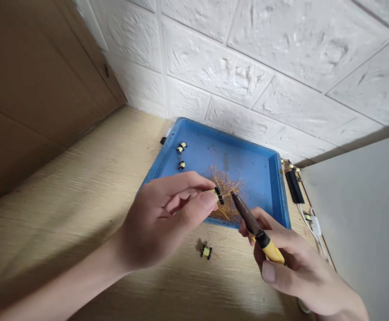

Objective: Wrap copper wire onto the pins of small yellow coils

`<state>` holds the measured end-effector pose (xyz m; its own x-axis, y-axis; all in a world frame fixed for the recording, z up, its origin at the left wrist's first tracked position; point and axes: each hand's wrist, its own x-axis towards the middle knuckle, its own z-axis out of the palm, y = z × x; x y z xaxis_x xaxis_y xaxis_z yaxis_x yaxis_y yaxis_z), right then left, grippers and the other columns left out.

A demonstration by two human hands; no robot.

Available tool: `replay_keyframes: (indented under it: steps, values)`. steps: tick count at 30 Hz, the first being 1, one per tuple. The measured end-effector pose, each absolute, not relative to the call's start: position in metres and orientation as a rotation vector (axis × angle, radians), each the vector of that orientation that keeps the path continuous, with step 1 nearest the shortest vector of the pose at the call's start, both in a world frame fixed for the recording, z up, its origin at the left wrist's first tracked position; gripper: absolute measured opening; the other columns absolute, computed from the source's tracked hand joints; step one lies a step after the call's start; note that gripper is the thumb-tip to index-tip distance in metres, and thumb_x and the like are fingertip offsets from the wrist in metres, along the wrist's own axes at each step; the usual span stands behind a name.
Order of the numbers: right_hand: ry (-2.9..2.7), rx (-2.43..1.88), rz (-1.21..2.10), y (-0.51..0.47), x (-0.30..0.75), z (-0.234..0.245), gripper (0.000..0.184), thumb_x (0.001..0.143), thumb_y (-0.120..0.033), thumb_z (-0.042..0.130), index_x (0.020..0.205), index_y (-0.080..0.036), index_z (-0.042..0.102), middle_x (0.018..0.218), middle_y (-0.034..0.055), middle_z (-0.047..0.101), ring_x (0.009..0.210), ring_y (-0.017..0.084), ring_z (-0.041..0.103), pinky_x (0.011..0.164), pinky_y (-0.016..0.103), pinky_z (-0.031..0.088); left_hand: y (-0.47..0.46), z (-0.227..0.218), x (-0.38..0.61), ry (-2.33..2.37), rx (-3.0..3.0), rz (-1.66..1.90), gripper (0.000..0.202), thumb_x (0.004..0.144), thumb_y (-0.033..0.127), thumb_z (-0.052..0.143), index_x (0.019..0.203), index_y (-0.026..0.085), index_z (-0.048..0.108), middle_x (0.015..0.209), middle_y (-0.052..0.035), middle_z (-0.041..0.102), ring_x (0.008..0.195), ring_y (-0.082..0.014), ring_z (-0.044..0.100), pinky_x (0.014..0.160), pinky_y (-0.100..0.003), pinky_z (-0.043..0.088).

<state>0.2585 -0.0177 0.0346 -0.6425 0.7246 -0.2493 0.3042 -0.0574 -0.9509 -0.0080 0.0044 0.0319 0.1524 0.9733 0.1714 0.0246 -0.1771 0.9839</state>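
Observation:
Pinched between thumb and fingers of my left hand [170, 214] is a small transformer [219, 195] with a black pin base and yellow tape, mostly covered by the fingers. Thin copper wire stretches from it toward the right. My right hand [294, 258] is closed round needle-nose pliers [247, 216] with yellow and black handles. Their tip is at the wire, just right of the transformer; whether the jaws grip it I cannot tell. Below both hands, a heap of copper wire scraps [227, 209] lies in a blue tray [277, 187].
Several small transformers [181, 165] sit at the tray's left. Another transformer [206, 252] with loose wires rests on the wooden table [114, 178] in front. A black cylindrical object [294, 187] and a white cable [309, 225] lie right of the tray. A white brick-patterned wall [214, 67] stands behind.

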Motion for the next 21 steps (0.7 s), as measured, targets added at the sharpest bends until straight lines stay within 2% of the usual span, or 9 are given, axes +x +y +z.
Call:
replay_keyframes:
  steps: [6,13,17,21]
  values:
    - [-1.847,-1.082,1.783,-0.018,0.257,0.033,0.024,0.097,-0.041,0.068,0.083,-0.023,0.062,0.112,0.0055,0.053,0.108,0.024,0.049,0.084,0.033,0.042,0.005,0.026,-0.009,1.058,1.645,1.292,0.011,0.093,0.017,0.060,0.086,0.018,0.069,0.054,0.0087,0.053,0.044,-0.0043,0.038,0.040,-0.017,0.030]
    - [-1.822,-1.120,1.793,-0.019,0.257,0.036,0.021,0.099,-0.040,0.067,0.085,-0.023,0.064,0.109,0.0047,0.052,0.104,0.022,0.049,0.081,0.030,0.041,0.004,0.019,-0.010,1.102,1.901,1.446,0.008,0.090,0.012,0.065,0.087,0.019,0.069,0.065,0.0044,0.067,0.051,-0.0058,0.053,0.048,-0.018,0.043]
    - [-1.818,-1.182,1.785,-0.018,0.256,0.040,0.028,0.099,-0.042,0.067,0.080,-0.022,0.062,0.113,0.0049,0.052,0.107,0.022,0.049,0.081,0.029,0.041,0.005,0.016,-0.010,1.165,2.057,1.516,0.006,0.091,0.013,0.067,0.091,0.019,0.069,0.074,0.0026,0.072,0.051,-0.0063,0.057,0.046,-0.018,0.047]
    - [-1.861,-1.171,1.771,-0.018,0.255,0.042,0.025,0.099,-0.040,0.068,0.081,-0.023,0.061,0.110,0.0033,0.052,0.104,0.021,0.050,0.083,0.029,0.041,0.004,0.015,-0.011,1.232,2.253,1.608,0.010,0.091,0.011,0.068,0.095,0.020,0.069,0.079,0.0015,0.077,0.053,-0.0078,0.063,0.048,-0.018,0.053]
